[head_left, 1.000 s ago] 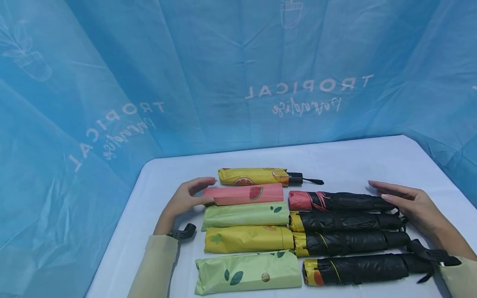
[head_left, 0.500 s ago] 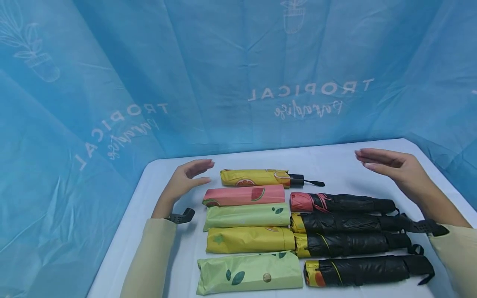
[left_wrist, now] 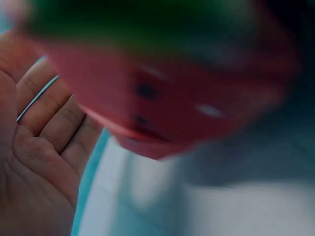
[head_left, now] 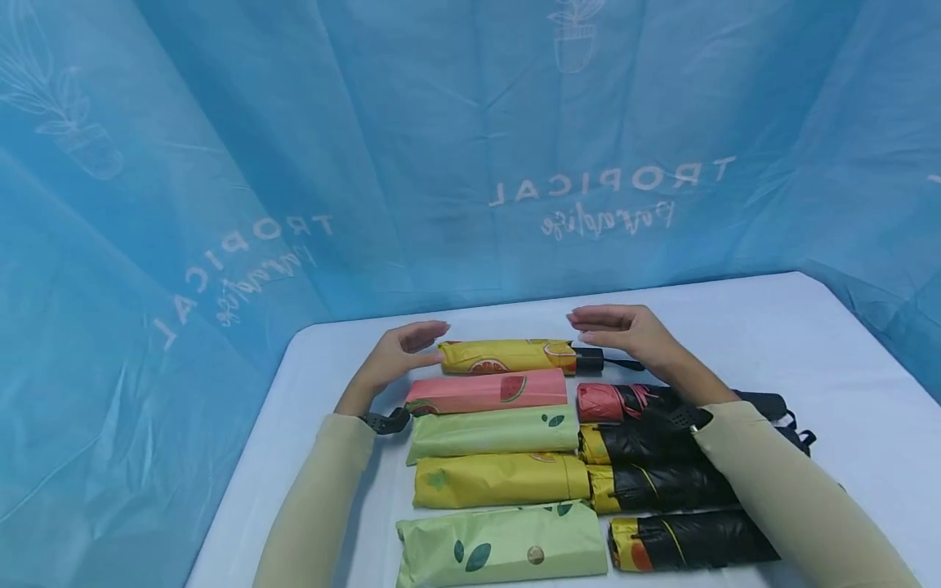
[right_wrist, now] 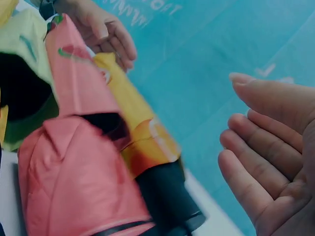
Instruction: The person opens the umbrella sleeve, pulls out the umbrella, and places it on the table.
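A folded umbrella in a yellow sleeve with orange slices (head_left: pixel 507 357) lies at the back of the rows, its black handle (head_left: pixel 590 359) pointing right. My left hand (head_left: pixel 393 359) is at its left end, fingers loosely bent and holding nothing; whether the thumb touches the sleeve I cannot tell. Over the handle and its strap hovers my right hand (head_left: pixel 632 331), fingers relaxed, thumb apart, nothing held. Just in front lies a pink watermelon sleeve (head_left: pixel 485 392), which looms blurred in the left wrist view. Right of it is a pink and black folded umbrella (head_left: pixel 599 402), partly hidden by the right wrist.
Nearer me lie a light green sleeve (head_left: pixel 492 430), a yellow sleeve (head_left: pixel 500 480) and another green sleeve (head_left: pixel 507 543). Black umbrellas with yellow ends (head_left: pixel 669 488) sit to their right, partly under my right forearm. A blue curtain (head_left: pixel 441 163) hangs behind the white table (head_left: pixel 750 327).
My right hand has left the pink and black umbrella's end, risen, and swung left over the yellow umbrella's handle. My left hand has left the pink sleeve and moved to the yellow umbrella's left end.
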Available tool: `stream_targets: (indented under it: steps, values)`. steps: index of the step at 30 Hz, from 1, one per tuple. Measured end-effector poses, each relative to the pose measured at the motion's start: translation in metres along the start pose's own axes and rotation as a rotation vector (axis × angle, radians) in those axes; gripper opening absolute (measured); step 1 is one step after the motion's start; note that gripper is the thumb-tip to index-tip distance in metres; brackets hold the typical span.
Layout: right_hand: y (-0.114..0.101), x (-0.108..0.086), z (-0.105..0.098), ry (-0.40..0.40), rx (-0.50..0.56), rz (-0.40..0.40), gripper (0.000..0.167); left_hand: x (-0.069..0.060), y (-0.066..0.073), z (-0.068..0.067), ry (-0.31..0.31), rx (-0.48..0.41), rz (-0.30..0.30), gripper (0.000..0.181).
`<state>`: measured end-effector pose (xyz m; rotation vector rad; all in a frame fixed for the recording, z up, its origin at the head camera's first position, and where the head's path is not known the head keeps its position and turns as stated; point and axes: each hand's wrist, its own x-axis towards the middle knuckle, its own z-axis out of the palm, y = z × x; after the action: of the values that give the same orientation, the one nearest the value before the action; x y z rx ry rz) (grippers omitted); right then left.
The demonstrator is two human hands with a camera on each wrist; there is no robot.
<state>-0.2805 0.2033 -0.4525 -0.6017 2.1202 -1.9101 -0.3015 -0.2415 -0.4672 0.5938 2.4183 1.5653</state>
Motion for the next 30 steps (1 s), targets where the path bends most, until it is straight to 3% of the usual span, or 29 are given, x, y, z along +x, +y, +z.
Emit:
stream_targets:
  steps: [6,10,14,24,30]
  values:
    - [0.017,0.002,0.003,0.001,-0.144,0.054,0.05,0.004,-0.019,0.01,-0.046,-0.018,0.026,0.063]
    - [0.024,0.002,0.002,-0.045,-0.257,0.102,0.056,0.007,-0.021,0.016,-0.065,-0.018,0.041,0.064]
    - [0.03,0.002,0.001,-0.088,-0.299,0.146,0.061,0.008,-0.022,0.021,-0.063,-0.012,0.03,0.064]
    - [0.033,0.003,0.006,-0.096,-0.435,0.109,0.064,0.011,-0.023,0.03,-0.029,0.075,0.024,0.069]
    - [0.031,0.003,0.007,-0.092,-0.513,0.1,0.064,0.011,-0.017,0.037,-0.004,0.138,-0.021,0.062]
